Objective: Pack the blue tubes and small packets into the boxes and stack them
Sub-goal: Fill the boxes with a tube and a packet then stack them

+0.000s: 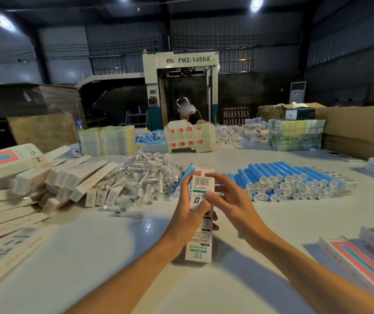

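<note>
A long white box [200, 241] with a barcode and green print stands tilted over the white table [104, 257], its top end up near my fingers. My left hand [189, 214] grips the box around its left side. My right hand [227, 198] holds the upper right edge, thumb pressing on the front by the top flap. Behind the box lies a stack of blue tubes [295, 182] with white caps, to the right. A heap of small clear packets [145, 177] lies to the left of it. Packed white boxes [79, 180] are piled further left.
Flat unfolded cartons [7, 223] cover the left edge, and more flat cartons [367, 252] lie at the right. Across the table a person with a headset [187, 109] sits behind stacked cartons [190, 137]. Brown cardboard boxes [353, 128] stand at the far right.
</note>
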### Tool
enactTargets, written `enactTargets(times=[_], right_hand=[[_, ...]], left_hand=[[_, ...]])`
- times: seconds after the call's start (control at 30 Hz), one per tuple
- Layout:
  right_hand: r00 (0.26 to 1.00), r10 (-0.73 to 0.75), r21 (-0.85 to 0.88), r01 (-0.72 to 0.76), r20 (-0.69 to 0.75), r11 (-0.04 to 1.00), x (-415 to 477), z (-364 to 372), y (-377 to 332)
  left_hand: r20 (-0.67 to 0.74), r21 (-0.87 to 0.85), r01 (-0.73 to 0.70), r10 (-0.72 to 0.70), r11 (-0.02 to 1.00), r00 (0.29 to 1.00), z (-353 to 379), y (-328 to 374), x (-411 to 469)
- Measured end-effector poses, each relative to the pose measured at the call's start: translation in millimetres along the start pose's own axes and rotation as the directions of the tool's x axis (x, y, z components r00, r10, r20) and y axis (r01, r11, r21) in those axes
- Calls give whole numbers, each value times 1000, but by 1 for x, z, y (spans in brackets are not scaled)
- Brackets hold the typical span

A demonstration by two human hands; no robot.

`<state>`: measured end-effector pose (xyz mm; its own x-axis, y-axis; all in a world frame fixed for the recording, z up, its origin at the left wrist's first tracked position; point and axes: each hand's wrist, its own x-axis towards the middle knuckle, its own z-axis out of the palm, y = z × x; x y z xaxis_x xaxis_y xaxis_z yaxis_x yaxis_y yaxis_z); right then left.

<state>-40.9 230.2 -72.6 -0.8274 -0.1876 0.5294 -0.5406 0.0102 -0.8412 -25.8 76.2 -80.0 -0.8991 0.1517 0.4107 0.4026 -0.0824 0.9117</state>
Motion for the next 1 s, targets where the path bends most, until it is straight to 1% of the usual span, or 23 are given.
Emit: enactTargets(times=[0.07,0.2,0.37,0.53,0.6,0.67,0.77,0.8,0.83,0.87,0.93,1.0], right_hand=[[1000,3,13,-3,-1,1000,0,0,-3],[999,45,-18,-44,26,999,2,-6,-11],[998,-26,-10,26,-55,1000,4,-15,-21],[996,-53,-47,50,-65,998,9,-26,-24],[993,-108,-136,101,-49,986,11,-29,-22],[980,-194,-298,172,-46,939,11,-28,-19],[949,-312,-563,237,-39,792,12,-26,-16],[948,-319,-610,242,-19,755,12,-27,-15],[956,-294,-608,235,2,758,13,-28,-14],[970,-241,-550,211,19,808,12,-30,-13],[995,-95,-339,101,35,935,11,-29,-15],[1000,-7,-134,7,-5,991,10,-24,-20]], left_hand=[[3,13,1,-1,1000,1000,-1,-1,0],[40,-1,-4,4,1000,999,-2,-1,0],[103,45,-19,15,999,995,-5,0,2],[177,71,-6,-7,997,984,-6,-1,2],[184,72,-3,-10,997,983,-6,-2,3],[180,79,0,-14,997,984,-6,-3,4],[170,83,12,-26,996,985,-8,-6,5],[166,75,19,-31,997,986,-8,-8,5],[158,67,24,-34,997,987,-10,-9,5],[147,63,27,-36,998,988,-11,-9,6],[127,75,32,-42,997,991,-13,-9,7],[138,88,34,-46,996,989,-13,-8,7]])
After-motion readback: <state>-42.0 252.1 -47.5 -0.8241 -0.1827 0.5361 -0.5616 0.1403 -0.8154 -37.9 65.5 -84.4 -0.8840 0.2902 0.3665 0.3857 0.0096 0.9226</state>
